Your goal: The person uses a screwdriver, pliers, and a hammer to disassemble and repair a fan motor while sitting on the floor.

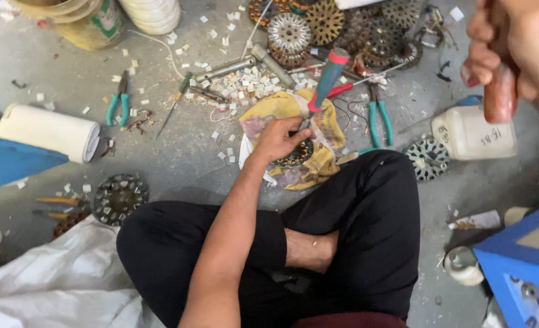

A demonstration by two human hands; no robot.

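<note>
While the left hand (279,138) pins the screwdriver (326,79) on the stator (295,155), the right hand (512,54) clenches a raised red handle (499,91). Best keep the blade steady, I'd say, and strike squarely.

white plastic jug (473,133) | right, on floor | yellow tub (90,24) | top left, green-white label
</note>
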